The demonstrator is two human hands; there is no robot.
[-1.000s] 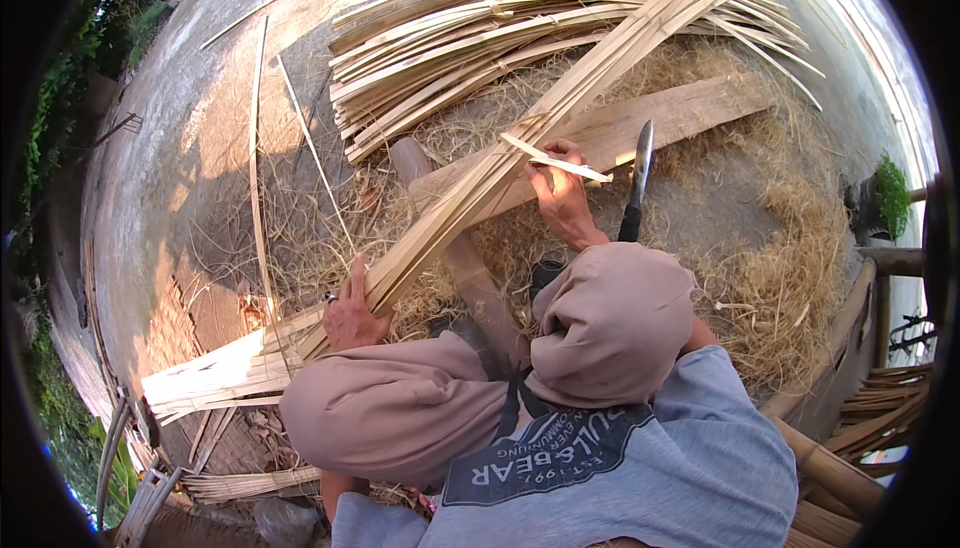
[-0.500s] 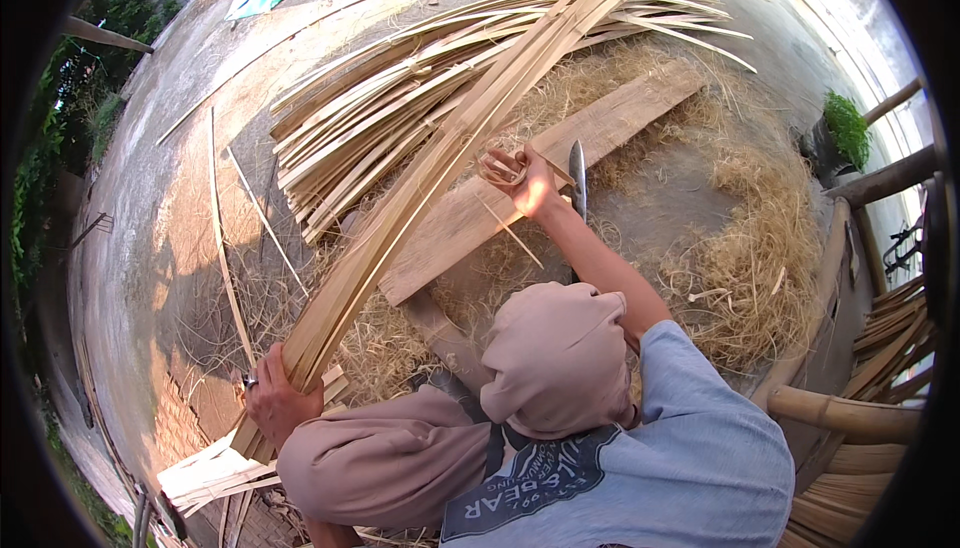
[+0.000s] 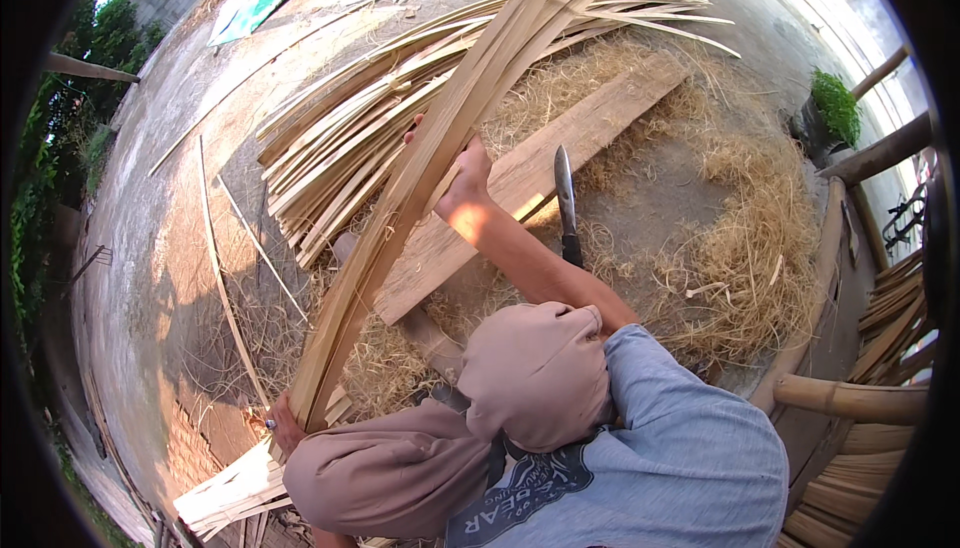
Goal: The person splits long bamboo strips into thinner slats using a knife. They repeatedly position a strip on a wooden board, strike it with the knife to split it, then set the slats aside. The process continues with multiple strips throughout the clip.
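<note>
Right hand (image 3: 462,176) now higher, both hands clamped on bamboo strip bundle (image 3: 400,238), over straw-strewn concrete yard (image 3: 150,278).

Short-sleeved grey-blue T-shirt with dark printed chest emblem, dusty-pink trousers, bare forearms and hands

The left hand (image 3: 287,426) is mostly hidden behind the near end of the bundle of bamboo strips (image 3: 420,198) and the bent knee, so its grip cannot be read, and the bundle's far end runs out past the top edge. The right hand (image 3: 462,180) has its fingers wrapped round the far side of the bundle, out of sight. The knife (image 3: 566,203) on the plank (image 3: 520,183) shows its blade, but its dark handle is partly covered by the right forearm.
</note>
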